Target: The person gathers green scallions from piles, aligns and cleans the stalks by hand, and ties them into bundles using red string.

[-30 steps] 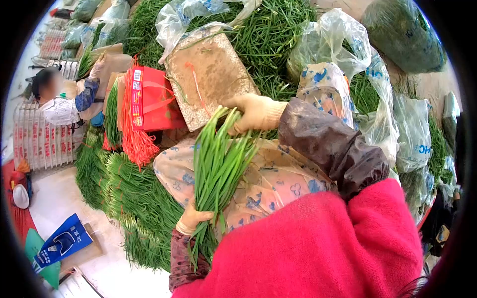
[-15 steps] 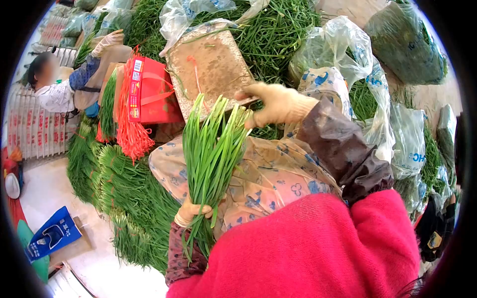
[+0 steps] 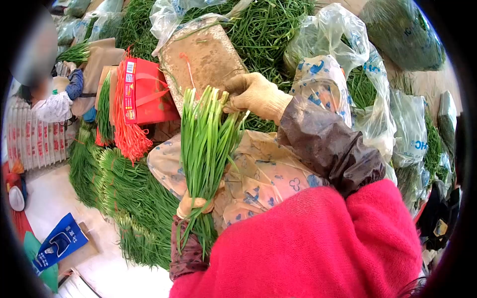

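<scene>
A bunch of garlic chives [image 3: 206,149] stands upright over my lap, its pale cut ends at the top. Near its lower, leafy end, my gloved left hand [image 3: 195,205] is wrapped round it. My gloved right hand [image 3: 259,97] is at the pale ends on the right side, fingers curled in and pinching stalks there; the fingertips are partly hidden. Just behind the bunch lies a dirty board [image 3: 201,54] with a red tie on it. A plastic apron with a blue print [image 3: 263,171] covers my lap.
Tied chive bundles [image 3: 131,184] lie on the floor at left, near a red box [image 3: 151,92] hung with red ties [image 3: 130,136]. Loose chives [image 3: 273,37] are heaped behind the board. Clear plastic bags [image 3: 380,124] stand at right. Another person [image 3: 52,107] works at far left.
My right hand has moved left and closed in on the chives' pale ends, its fingers now curled rather than spread. The left hand keeps its hold. At far left, the other person's arm has lowered.
</scene>
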`<state>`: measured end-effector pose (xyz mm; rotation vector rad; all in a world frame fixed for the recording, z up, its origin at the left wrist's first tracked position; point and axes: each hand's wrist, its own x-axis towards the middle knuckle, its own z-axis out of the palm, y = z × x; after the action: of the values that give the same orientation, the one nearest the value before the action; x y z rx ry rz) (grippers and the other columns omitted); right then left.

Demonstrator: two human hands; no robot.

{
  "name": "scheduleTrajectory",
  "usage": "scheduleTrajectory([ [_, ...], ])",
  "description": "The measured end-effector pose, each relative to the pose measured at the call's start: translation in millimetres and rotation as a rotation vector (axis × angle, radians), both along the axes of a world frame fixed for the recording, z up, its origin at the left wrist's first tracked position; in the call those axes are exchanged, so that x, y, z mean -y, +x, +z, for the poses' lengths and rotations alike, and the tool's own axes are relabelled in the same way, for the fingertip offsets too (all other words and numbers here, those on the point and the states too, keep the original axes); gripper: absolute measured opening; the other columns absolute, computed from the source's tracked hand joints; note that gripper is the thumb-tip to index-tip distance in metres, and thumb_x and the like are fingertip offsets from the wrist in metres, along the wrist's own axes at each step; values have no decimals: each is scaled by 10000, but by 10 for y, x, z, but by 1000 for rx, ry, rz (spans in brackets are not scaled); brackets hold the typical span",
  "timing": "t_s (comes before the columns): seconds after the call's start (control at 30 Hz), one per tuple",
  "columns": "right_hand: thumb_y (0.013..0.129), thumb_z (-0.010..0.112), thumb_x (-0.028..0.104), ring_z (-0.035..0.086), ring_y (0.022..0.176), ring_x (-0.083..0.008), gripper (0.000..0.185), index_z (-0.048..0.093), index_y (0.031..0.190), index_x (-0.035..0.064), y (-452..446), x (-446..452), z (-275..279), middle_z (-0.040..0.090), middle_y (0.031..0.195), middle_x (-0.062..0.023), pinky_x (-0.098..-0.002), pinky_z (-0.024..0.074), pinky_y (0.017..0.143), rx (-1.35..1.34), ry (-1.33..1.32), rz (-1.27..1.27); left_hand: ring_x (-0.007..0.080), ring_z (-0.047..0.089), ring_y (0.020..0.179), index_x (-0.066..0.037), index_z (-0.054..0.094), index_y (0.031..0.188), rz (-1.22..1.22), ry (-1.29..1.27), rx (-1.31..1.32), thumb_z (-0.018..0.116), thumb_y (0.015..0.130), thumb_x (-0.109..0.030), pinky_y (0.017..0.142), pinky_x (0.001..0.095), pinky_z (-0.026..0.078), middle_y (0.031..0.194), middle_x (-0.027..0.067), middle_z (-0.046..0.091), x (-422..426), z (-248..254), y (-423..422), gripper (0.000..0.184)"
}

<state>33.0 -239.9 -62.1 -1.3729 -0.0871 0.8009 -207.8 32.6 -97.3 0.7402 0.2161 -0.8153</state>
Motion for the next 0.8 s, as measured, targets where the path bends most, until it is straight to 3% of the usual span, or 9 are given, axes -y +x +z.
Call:
scheduleTrajectory([
  [0.07,751,730,40,649,815,-125,262,691,1009,13,76,10,93,701,907,-51,-246,523,768,107,-108,-68,105,441,454,85,421,1317,61,15,-69,695,742,-200,418,243,316,762,98,621,37,42,8,697],
  [0.17,796,698,59,635,877,-122,142,715,936,44,383,217,4,707,947,-40,-266,506,837,378,-216,-299,102,424,436,109,399,1327,89,19,-40,692,757,-212,420,243,307,648,66,568,81,112,38,717],
  [0.23,798,715,156,641,844,-84,305,686,1088,65,579,465,-72,715,925,-32,-227,511,778,450,-124,-525,97,414,424,126,368,1342,105,-24,-13,685,779,-223,418,243,297,595,49,537,63,78,18,735],
  [0.33,865,636,340,654,937,-177,392,663,1117,41,586,680,43,698,1019,-80,-331,510,863,594,-862,-118,94,404,418,117,316,1380,98,-86,36,663,824,-238,418,240,289,551,35,507,53,17,44,745],
  [0.47,849,592,481,651,921,-266,466,681,1058,74,-7,302,307,689,968,-130,-375,503,842,405,-571,555,91,379,416,102,294,1399,127,-100,32,655,830,-231,424,244,289,531,28,476,96,30,78,752],
  [0.53,831,624,433,662,858,-278,426,680,1005,49,-210,-2,279,686,949,-148,-373,513,778,302,-437,752,96,393,424,97,284,1402,164,-72,-2,659,811,-208,425,245,293,583,47,509,139,85,89,763],
  [0.67,838,597,356,642,857,-349,341,675,954,45,-643,-386,-76,663,857,-189,-402,512,761,486,-346,551,109,419,437,75,331,1378,282,34,-40,659,790,-176,416,250,293,687,75,559,192,117,63,718],
  [0.73,851,571,318,657,816,-306,310,675,964,49,-636,-341,111,679,833,-144,-385,516,749,471,-292,735,116,432,441,59,367,1358,317,7,-34,661,781,-160,408,252,291,766,104,601,107,-16,-20,684],
  [0.8,858,548,279,672,751,-232,283,683,964,53,-641,-346,158,697,820,-99,-348,522,697,382,-172,956,127,442,431,45,413,1290,217,-46,31,618,805,-207,389,254,328,591,47,500,17,-198,-68,584],
])
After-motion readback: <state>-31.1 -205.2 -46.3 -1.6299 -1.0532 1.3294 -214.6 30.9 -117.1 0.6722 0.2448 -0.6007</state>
